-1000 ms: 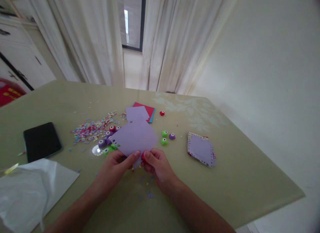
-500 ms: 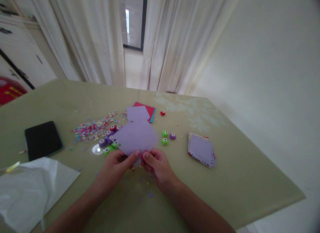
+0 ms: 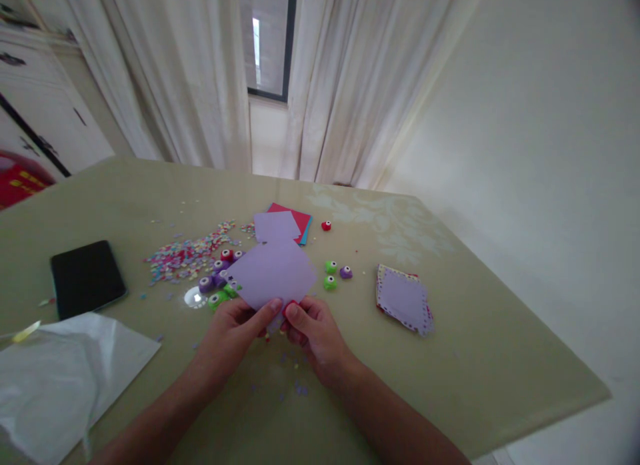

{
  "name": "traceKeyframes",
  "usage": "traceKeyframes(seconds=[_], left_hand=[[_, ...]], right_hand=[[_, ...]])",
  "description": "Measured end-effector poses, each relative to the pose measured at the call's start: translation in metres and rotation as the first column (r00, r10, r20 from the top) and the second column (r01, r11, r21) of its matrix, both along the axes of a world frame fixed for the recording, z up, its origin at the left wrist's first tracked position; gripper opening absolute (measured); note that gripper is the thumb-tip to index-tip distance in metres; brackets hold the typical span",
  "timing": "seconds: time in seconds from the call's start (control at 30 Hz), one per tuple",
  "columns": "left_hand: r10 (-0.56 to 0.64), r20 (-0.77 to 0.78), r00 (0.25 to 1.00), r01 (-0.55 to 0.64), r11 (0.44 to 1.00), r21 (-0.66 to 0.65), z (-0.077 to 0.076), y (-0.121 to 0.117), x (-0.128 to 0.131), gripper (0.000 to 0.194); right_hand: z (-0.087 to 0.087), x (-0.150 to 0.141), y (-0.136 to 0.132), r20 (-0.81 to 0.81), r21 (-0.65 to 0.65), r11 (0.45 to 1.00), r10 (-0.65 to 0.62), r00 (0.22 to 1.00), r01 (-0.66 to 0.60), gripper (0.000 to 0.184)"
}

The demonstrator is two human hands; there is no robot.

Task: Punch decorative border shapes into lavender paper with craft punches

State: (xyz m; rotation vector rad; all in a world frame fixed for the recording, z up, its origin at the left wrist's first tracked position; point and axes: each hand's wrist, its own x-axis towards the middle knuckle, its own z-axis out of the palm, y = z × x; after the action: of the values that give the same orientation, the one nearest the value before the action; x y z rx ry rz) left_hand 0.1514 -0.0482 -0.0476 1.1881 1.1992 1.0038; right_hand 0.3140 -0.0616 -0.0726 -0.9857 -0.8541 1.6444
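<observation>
My left hand [image 3: 243,325] pinches the near edge of a purple sheet of paper [image 3: 273,272], its thumb on top. Small shapes are punched out along the sheet's left edge. In my right hand [image 3: 311,325] is a small red paper punch [image 3: 291,310], thumb pressed on it, at the paper's near corner; most of the punch is hidden by the fingers. Left of the sheet, several purple, green and red punches [image 3: 218,298] with eye-like dots lie close together. Right of it are two green punches [image 3: 330,282] and a purple punch [image 3: 346,272].
Paper confetti [image 3: 190,255] lies in a heap at left. Beyond the hands are stacked coloured sheets [image 3: 277,225] and a red punch [image 3: 327,226]. Purple sheets with punched edges [image 3: 404,298] lie at right. A black phone-like slab [image 3: 89,278] and white plastic bag [image 3: 107,345] are at left.
My hands, the paper and the red punch keep almost the same position. The whole view has shifted very slightly.
</observation>
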Motion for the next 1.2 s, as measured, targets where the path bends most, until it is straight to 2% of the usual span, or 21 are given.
traceKeyframes(seconds=[0.53,0.73,0.8,0.9,0.97,1.03,1.1,1.2], left_hand=[[-0.016,-0.012,1.000,0.017,1.000,0.022,-0.001,-0.002,-0.002,0.041],[0.006,0.002,1.000,-0.006,0.999,0.035,-0.002,-0.002,-0.006,0.045],[0.048,0.024,0.999,-0.049,0.998,0.034,-0.004,-0.002,-0.009,0.047],[0.101,0.083,0.991,-0.104,0.994,0.029,-0.010,-0.003,-0.013,0.049],[0.109,0.140,0.984,-0.112,0.994,0.017,-0.014,-0.003,-0.014,0.049],[0.100,0.174,0.980,-0.106,0.994,0.021,-0.014,-0.003,-0.014,0.049],[0.070,0.147,0.987,-0.079,0.995,0.055,-0.012,-0.001,-0.013,0.047],[0.010,-0.078,0.997,0.002,0.989,0.151,-0.006,0.003,-0.011,0.041]], right_hand=[[0.004,-0.002,0.000,0.009,-0.009,1.000,-0.010,1.000,0.010,0.062],[0.003,0.000,-0.002,0.007,0.038,0.999,0.028,1.000,-0.029,0.066],[0.007,0.008,0.001,0.018,0.076,0.997,-0.026,1.000,0.024,0.063],[0.013,0.029,0.013,0.098,0.123,0.978,-0.182,0.978,0.170,0.060],[0.016,0.046,0.022,0.209,0.172,0.959,-0.261,0.942,0.227,0.056],[0.017,0.063,0.029,0.370,0.245,0.949,-0.281,0.886,0.199,0.048],[0.016,0.076,0.034,0.566,0.332,0.938,-0.281,0.775,0.098,0.039],[0.012,0.084,0.036,0.773,0.400,0.913,-0.290,0.564,-0.080,0.025]])
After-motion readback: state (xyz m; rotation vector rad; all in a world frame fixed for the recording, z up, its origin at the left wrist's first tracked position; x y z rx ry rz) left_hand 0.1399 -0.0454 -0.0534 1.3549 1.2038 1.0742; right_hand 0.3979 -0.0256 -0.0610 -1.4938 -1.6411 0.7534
